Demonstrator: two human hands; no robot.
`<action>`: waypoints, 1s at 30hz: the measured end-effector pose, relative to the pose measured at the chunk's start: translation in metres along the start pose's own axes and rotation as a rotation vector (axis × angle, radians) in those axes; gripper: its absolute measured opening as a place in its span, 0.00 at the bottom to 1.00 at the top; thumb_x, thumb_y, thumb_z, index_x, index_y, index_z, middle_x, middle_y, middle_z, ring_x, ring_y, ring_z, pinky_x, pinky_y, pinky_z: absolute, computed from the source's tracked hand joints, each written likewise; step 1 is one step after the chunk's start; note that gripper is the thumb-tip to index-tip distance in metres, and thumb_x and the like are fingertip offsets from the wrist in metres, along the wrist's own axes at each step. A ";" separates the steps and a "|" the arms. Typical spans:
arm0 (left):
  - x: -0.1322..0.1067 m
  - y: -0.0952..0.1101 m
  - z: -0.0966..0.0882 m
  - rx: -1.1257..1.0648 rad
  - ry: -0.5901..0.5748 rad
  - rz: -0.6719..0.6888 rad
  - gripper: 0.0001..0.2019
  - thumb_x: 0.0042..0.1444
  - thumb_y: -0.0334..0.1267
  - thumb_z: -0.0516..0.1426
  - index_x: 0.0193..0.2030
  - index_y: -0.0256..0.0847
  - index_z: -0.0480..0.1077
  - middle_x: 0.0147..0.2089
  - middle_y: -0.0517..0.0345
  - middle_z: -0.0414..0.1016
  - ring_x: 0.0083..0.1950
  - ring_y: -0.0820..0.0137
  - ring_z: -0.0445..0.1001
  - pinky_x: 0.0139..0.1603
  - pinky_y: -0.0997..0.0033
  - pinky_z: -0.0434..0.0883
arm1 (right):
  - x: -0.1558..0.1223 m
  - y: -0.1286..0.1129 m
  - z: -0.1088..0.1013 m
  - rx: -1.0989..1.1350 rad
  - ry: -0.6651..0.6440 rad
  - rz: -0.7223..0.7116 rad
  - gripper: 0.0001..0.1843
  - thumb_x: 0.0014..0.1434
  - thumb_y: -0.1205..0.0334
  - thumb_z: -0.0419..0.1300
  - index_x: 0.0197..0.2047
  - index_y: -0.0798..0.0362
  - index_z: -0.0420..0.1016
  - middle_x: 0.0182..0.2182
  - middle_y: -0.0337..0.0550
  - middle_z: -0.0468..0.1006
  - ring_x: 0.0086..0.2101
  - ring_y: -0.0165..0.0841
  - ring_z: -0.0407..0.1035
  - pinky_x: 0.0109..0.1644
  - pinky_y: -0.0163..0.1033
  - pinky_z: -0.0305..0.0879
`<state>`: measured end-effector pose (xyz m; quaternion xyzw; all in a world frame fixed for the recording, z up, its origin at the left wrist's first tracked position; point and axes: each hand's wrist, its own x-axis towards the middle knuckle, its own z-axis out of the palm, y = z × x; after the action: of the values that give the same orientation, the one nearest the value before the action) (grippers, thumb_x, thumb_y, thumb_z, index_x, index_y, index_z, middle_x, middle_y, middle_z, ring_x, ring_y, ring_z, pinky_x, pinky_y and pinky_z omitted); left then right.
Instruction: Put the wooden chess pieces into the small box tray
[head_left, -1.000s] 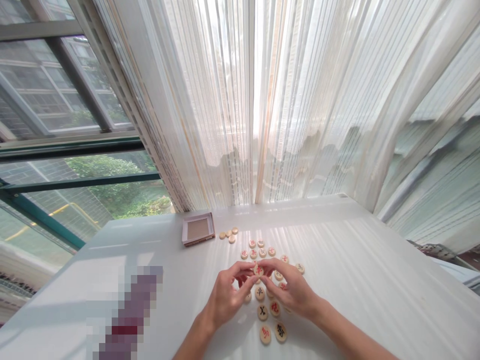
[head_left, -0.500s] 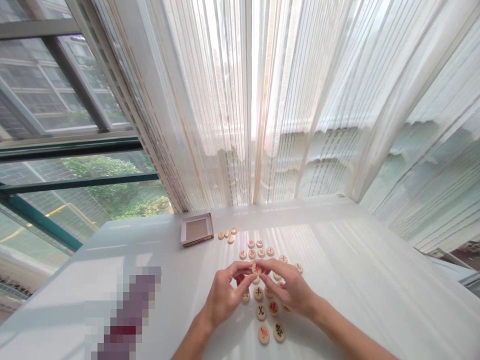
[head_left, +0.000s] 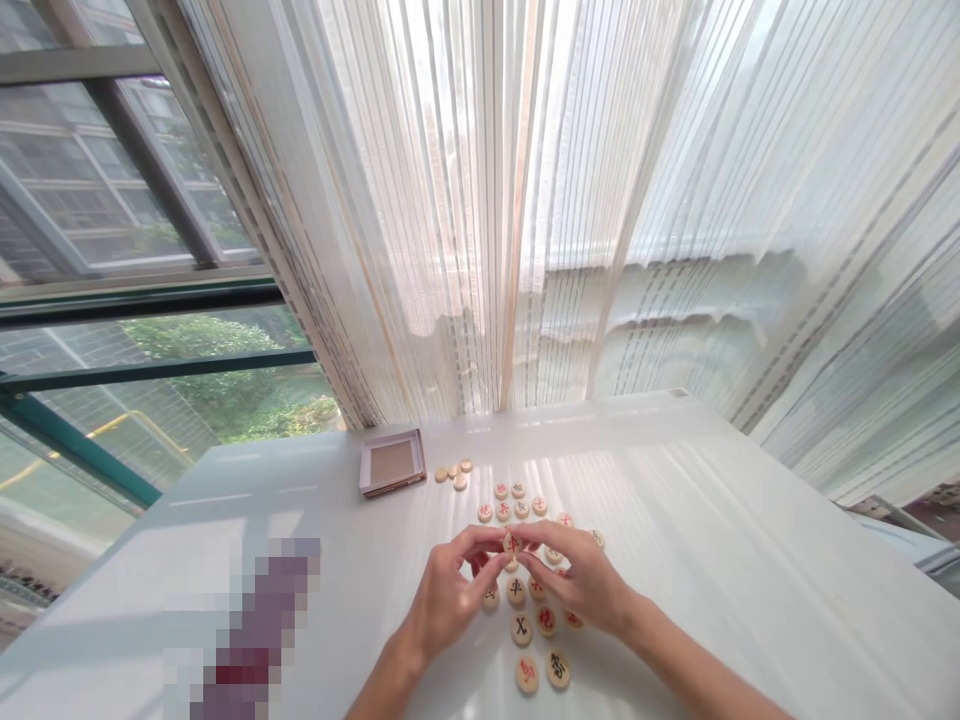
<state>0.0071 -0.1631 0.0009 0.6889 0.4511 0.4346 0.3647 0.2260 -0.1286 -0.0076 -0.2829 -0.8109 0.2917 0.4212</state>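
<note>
My left hand [head_left: 448, 596] and my right hand [head_left: 583, 581] meet above the white table [head_left: 720, 560]. Together their fingertips pinch one round wooden chess piece [head_left: 511, 543] with a red character, held slightly tilted just above the table. Under and around the hands lie several more wooden pieces with red or black characters, such as one marked in black [head_left: 521, 629] and a pair nearest me [head_left: 543, 671]. More red-marked pieces [head_left: 510, 502] lie just beyond the fingertips.
A small square box lid [head_left: 392, 464] lies at the back left, with three blank-faced pieces [head_left: 454, 472] beside it. Sheer curtains hang behind the table's far edge. A blurred-out patch covers the table's near left.
Both hands have kept hold of the red-marked piece and tilted it a little. The view has shifted slightly; the pieces on the table have not moved.
</note>
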 end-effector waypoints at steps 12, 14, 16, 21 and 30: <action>0.002 0.001 -0.001 0.030 0.021 0.027 0.08 0.64 0.39 0.62 0.48 0.43 0.80 0.43 0.53 0.85 0.33 0.70 0.77 0.37 0.71 0.75 | 0.006 -0.012 -0.001 0.112 0.011 0.061 0.12 0.67 0.66 0.62 0.52 0.47 0.78 0.41 0.42 0.83 0.39 0.35 0.76 0.47 0.41 0.75; 0.002 0.001 0.000 0.036 0.018 0.036 0.08 0.64 0.39 0.62 0.48 0.44 0.80 0.43 0.53 0.85 0.33 0.70 0.77 0.36 0.71 0.75 | 0.006 -0.012 0.000 0.123 0.011 0.072 0.11 0.66 0.67 0.62 0.51 0.48 0.78 0.41 0.42 0.83 0.39 0.34 0.76 0.46 0.40 0.76; 0.002 0.001 0.000 0.038 0.019 0.025 0.08 0.63 0.39 0.63 0.48 0.43 0.80 0.43 0.53 0.85 0.33 0.70 0.77 0.35 0.72 0.75 | 0.007 -0.012 0.000 0.148 0.014 0.093 0.11 0.66 0.67 0.61 0.50 0.48 0.78 0.40 0.42 0.82 0.39 0.34 0.77 0.45 0.40 0.76; 0.001 0.000 0.001 0.055 0.032 0.016 0.08 0.63 0.39 0.63 0.48 0.43 0.79 0.44 0.54 0.84 0.32 0.71 0.75 0.35 0.72 0.75 | 0.007 -0.012 0.002 0.295 -0.007 0.163 0.09 0.68 0.65 0.59 0.50 0.50 0.77 0.42 0.44 0.81 0.42 0.36 0.79 0.48 0.42 0.78; 0.001 -0.005 0.003 0.090 0.037 0.096 0.09 0.62 0.37 0.65 0.49 0.46 0.81 0.42 0.57 0.85 0.32 0.71 0.76 0.36 0.73 0.74 | 0.007 -0.016 0.002 0.355 0.001 0.280 0.08 0.67 0.57 0.65 0.44 0.52 0.78 0.38 0.44 0.81 0.39 0.37 0.80 0.45 0.42 0.78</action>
<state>0.0088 -0.1606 -0.0046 0.7174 0.4431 0.4435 0.3038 0.2177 -0.1348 0.0060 -0.3144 -0.6995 0.4852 0.4201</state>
